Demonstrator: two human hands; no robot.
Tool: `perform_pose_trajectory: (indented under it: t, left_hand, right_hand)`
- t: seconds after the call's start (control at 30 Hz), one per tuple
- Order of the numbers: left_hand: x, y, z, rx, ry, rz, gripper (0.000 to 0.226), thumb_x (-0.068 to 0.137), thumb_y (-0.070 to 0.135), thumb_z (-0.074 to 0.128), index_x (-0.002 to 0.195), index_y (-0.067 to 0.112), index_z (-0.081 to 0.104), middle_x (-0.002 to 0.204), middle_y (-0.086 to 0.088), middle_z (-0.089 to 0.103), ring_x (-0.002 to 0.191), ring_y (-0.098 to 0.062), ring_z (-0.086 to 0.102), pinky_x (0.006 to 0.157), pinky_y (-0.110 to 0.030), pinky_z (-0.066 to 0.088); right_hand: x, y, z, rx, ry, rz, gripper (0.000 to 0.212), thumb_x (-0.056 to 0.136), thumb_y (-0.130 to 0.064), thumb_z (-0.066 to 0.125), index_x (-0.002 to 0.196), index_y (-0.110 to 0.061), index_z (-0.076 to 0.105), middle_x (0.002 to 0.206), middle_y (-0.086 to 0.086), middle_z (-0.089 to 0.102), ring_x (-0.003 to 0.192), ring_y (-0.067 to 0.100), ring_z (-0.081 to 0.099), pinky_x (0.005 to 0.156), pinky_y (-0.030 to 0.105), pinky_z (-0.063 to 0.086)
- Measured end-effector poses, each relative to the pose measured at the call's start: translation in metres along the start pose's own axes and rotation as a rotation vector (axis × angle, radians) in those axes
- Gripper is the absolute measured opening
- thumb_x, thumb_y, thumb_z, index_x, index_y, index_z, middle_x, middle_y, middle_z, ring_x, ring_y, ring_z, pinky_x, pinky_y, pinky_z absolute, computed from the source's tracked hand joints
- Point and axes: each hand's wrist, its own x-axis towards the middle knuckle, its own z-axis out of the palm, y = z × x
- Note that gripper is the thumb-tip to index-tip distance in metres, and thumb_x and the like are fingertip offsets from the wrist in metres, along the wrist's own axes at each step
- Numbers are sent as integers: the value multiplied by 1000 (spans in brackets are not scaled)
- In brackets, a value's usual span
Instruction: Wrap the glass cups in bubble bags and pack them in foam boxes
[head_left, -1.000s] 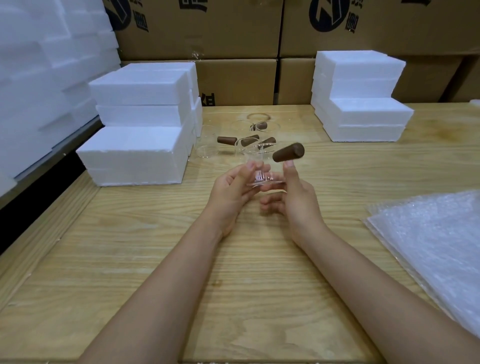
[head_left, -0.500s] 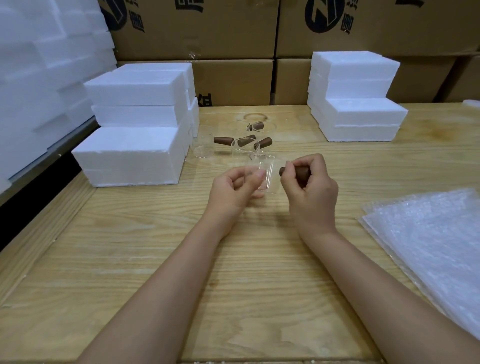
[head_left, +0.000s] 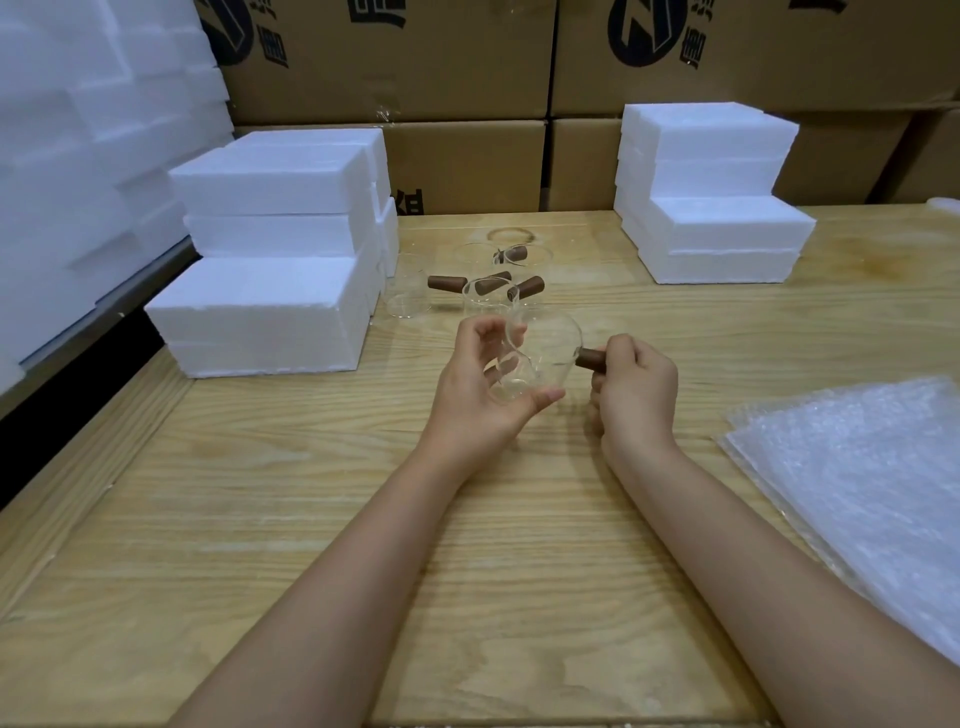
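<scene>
A clear glass cup (head_left: 545, 353) with a brown wooden handle (head_left: 591, 358) is held above the wooden table. My left hand (head_left: 480, 387) cradles the cup's body, fingers curled round its rim and thumb under it. My right hand (head_left: 636, 389) grips the brown handle on the cup's right side. Several more glass cups with brown handles (head_left: 488, 288) stand on the table behind my hands. A stack of bubble bags (head_left: 862, 483) lies at the right. White foam boxes are stacked at the left (head_left: 270, 270) and at the back right (head_left: 717, 208).
Cardboard cartons (head_left: 467, 67) line the wall behind the table. More white foam (head_left: 78, 156) is piled at the far left beyond the table edge. Bare wooden tabletop (head_left: 311, 519) lies in front of my hands.
The cup has been turned in my hands. My right hand moved from under the cup to grip its handle, and my left hand now cups the body lower and closer to me.
</scene>
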Motion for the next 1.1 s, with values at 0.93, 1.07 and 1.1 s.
perform_pose_trajectory:
  t: [0.93,1.07,1.1]
  left_hand:
    - [14,1,-22,-488,-162,-396,49,98,41,36,131,10,53,85,-17,56,64,-23,52,60,-31,42]
    - [12,3,-19,-472,-142,-347,46,99,40,43,133,11,51,95,-15,62,75,-22,64,69,-33,49]
    - [12,4,-19,-478,-135,-345,41,98,40,46,130,14,54,97,-14,63,79,-22,65,71,-32,51]
  right_hand:
    - [-38,-27,6,186,-683,-367,20,86,-13,56,106,-12,61,68,-12,67,53,2,58,50,22,48]
    - [-30,-24,4,210,-635,-276,13,83,-23,61,92,-15,68,64,-5,62,49,11,49,50,27,46]
    - [-29,-23,4,218,-615,-254,14,83,-26,61,89,-16,69,63,-4,61,48,13,47,50,28,44]
